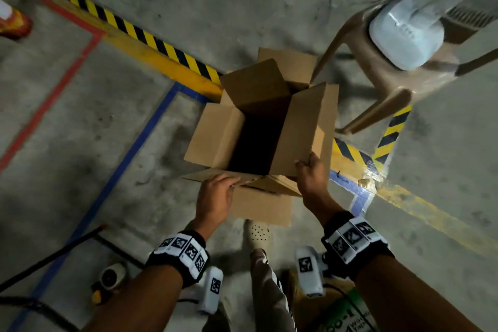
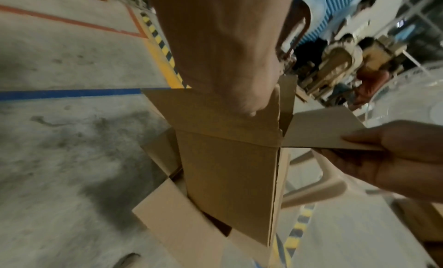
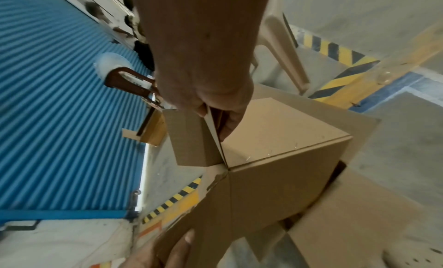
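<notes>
From the head view, the person is holding a brown cardboard box (image 1: 304,129) out in front of the body, above the grey concrete floor (image 1: 113,159). Its dark mouth is turned up towards the head, and its long axis runs down and away from the wrists. Both hands sit on the nearest edge. The left hand (image 1: 215,197) has its fingers curled over the near flap (image 1: 207,176), and the right hand (image 1: 312,175) clamps the near corner of the right-side flap (image 1: 310,116). The far flaps stand up beyond either hand's reach, towards the beige plastic chair (image 1: 377,81). In the left wrist view, the left hand (image 2: 223,54) comes down onto the top flap, and the box (image 2: 227,177) drops away below it as a tall wall. The lower flaps splay loose, so the bottom looks unclosed. The right hand (image 2: 395,158) pinches its flap (image 2: 321,128) at the side, thumb on top. In the right wrist view, the right hand (image 3: 203,63) nips the flap edge between thumb and fingers at the corner of the box (image 3: 275,135). The thumb of the left hand (image 3: 172,249) lies on cardboard lower down. I'd judge the right hand sits nearer the upright side flap, so folding that one inward would be its job.
</notes>
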Motion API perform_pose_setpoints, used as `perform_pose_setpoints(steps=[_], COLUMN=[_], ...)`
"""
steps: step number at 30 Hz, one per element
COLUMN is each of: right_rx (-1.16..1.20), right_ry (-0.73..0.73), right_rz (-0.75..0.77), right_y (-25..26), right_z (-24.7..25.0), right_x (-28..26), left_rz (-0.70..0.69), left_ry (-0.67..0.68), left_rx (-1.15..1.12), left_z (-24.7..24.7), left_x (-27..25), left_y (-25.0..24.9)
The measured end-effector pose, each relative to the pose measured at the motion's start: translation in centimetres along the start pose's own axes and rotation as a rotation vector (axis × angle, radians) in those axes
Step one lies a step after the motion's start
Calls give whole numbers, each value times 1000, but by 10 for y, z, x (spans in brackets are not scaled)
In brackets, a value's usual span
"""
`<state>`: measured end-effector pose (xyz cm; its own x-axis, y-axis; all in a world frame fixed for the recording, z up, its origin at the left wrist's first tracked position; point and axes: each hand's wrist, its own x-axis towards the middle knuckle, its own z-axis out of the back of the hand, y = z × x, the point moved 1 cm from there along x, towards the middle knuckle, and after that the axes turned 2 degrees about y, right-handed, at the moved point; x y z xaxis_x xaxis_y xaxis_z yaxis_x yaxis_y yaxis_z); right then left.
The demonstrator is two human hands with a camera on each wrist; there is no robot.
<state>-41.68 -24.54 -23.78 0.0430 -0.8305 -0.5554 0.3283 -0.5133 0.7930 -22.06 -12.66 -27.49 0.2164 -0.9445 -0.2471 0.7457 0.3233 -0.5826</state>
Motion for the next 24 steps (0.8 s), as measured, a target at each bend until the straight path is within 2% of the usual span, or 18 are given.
perform_pose_setpoints(steps=[5, 8, 12, 15, 18, 24], right_rx=[102, 163, 264, 317, 367, 445], right_ry=[58, 120, 186, 272, 351, 457], right_rz=[89, 170, 277, 338, 386, 438], right_y=[77, 116, 155, 178, 193, 197], right_z=[-9, -28, -61, -92, -128, -198], right_x=[-53, -94, -159, -224, -307, -456], left_rz=[-37, -21, -68, -86, -99, -66], left_ry=[-232, -371, -592, -735, -852, -1025], left_rx=[-30, -60, -27, 12, 75, 179], left_z=[74, 122, 190, 246, 304, 393], left_x=[-34, -69, -124, -184, -268, -430], left_y=[-16, -15, -13, -11, -1, 31])
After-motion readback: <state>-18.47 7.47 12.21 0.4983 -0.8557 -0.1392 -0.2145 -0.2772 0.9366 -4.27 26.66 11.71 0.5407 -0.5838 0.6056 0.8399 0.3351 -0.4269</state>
